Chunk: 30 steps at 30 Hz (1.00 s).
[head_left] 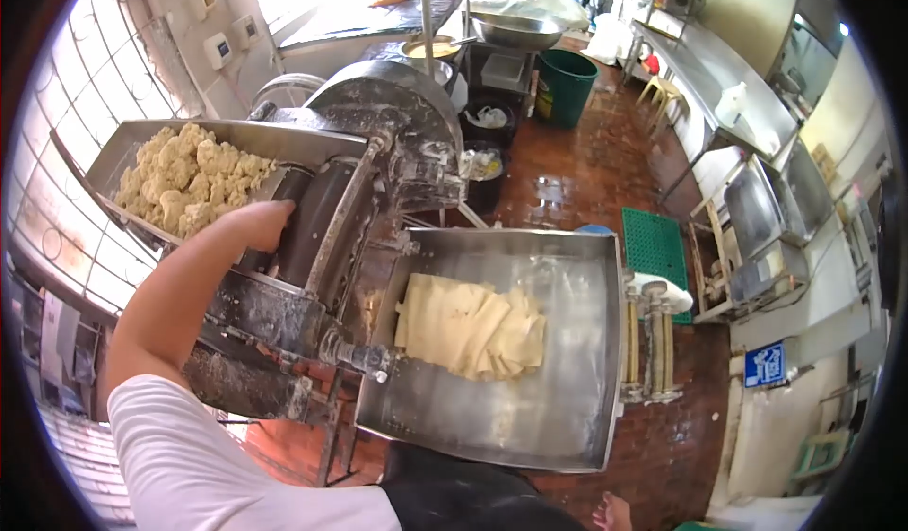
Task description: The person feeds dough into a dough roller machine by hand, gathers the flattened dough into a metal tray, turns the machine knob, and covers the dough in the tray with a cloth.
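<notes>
My left hand (269, 225) reaches over the machine's metal rollers (322, 211), its fingers pointing down and hidden from view at their tips. Beside it, crumbly dough (189, 174) fills much of the upper metal tray (109, 153). Folded flat sheets of dough (468, 328) lie in the wide metal tray (567, 417) in front of my body. At the bottom edge, my right hand (613, 512) hangs low, apart from the trays, with its fingers slightly curled and apart and nothing in them.
A dark flour-dusted wheel housing (388, 105) stands behind the rollers. A second roller set (650, 342) adjoins the wide tray's right side. Farther back are a green bin (565, 87), a steel table (709, 87), a green crate (654, 247) and a wet tiled floor (605, 162).
</notes>
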Each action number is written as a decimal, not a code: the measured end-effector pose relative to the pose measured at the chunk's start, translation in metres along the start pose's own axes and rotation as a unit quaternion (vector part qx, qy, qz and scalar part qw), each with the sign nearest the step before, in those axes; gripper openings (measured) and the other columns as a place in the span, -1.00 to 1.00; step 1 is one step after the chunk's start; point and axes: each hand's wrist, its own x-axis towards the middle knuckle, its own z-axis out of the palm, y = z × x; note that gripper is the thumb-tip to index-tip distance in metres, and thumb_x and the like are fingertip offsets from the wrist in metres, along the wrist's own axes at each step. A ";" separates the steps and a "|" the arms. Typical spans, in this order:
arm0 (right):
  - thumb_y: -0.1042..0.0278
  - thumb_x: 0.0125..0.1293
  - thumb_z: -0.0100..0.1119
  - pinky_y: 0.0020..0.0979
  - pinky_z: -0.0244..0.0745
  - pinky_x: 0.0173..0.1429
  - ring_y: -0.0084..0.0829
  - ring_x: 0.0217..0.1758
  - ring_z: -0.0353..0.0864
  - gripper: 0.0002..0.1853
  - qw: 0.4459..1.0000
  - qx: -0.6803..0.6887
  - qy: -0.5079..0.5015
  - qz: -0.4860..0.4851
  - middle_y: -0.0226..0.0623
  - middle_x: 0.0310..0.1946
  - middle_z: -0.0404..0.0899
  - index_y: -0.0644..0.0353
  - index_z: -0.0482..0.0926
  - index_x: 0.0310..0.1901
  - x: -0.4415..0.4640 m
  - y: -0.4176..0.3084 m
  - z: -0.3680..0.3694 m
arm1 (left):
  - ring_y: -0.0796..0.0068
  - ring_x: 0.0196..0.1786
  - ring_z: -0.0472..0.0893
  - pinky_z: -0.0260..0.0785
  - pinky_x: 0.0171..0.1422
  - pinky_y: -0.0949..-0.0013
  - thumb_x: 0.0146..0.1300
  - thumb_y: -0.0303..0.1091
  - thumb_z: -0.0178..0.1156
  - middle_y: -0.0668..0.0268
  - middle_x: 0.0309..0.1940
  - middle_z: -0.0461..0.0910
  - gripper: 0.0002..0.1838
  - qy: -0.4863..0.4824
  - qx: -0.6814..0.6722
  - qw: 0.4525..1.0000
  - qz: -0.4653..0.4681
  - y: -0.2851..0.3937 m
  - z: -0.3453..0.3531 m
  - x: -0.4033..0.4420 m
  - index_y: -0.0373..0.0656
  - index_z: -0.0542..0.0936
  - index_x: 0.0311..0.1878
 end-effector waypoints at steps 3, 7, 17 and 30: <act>-0.02 0.22 0.19 -0.44 0.33 -0.57 -0.47 -0.63 0.38 -0.75 1.000 -0.019 -0.005 -0.001 -0.47 -0.62 0.37 -0.06 0.48 -0.37 0.008 -0.022 0.005 | 0.06 -0.07 0.59 0.44 -0.04 0.16 -0.02 -0.47 0.15 0.04 -0.20 0.60 -0.60 0.016 -0.012 1.000 0.007 -0.007 0.006 0.006 -0.18 0.51 -0.02; 0.02 0.24 0.18 -0.43 0.29 -0.63 -0.46 -0.66 0.37 -0.75 0.999 -0.027 -0.013 -0.040 -0.45 -0.64 0.36 -0.02 0.48 -0.41 0.016 -0.047 0.016 | 0.09 -0.13 0.61 0.44 -0.07 0.17 0.07 -0.43 0.06 0.05 -0.25 0.62 -0.70 0.004 -0.075 0.997 -0.019 -0.006 -0.002 0.003 -0.12 0.57 -0.08; 0.12 0.33 0.08 -0.47 0.16 -0.62 -0.53 -0.69 0.24 -0.74 0.992 -0.053 -0.026 -0.115 -0.46 -0.67 0.29 0.03 0.41 -0.45 -0.035 -0.076 0.031 | 0.08 0.03 0.56 0.43 0.04 0.14 0.14 -0.44 0.03 0.07 -0.05 0.57 -0.73 0.268 -0.015 0.926 -0.265 -0.092 -0.036 -0.035 -0.19 0.55 -0.07; -0.05 0.38 -0.02 -0.47 0.29 -0.24 -0.55 -0.36 0.35 -0.65 0.994 -0.051 -0.053 -0.083 -0.47 -0.37 0.39 0.08 0.45 -0.11 -0.052 -0.042 0.026 | 0.21 -0.28 0.63 0.48 -0.21 0.21 -0.21 -0.45 0.29 0.16 -0.37 0.63 -0.62 0.038 -0.075 0.996 0.036 -0.035 0.013 0.026 -0.07 0.64 -0.18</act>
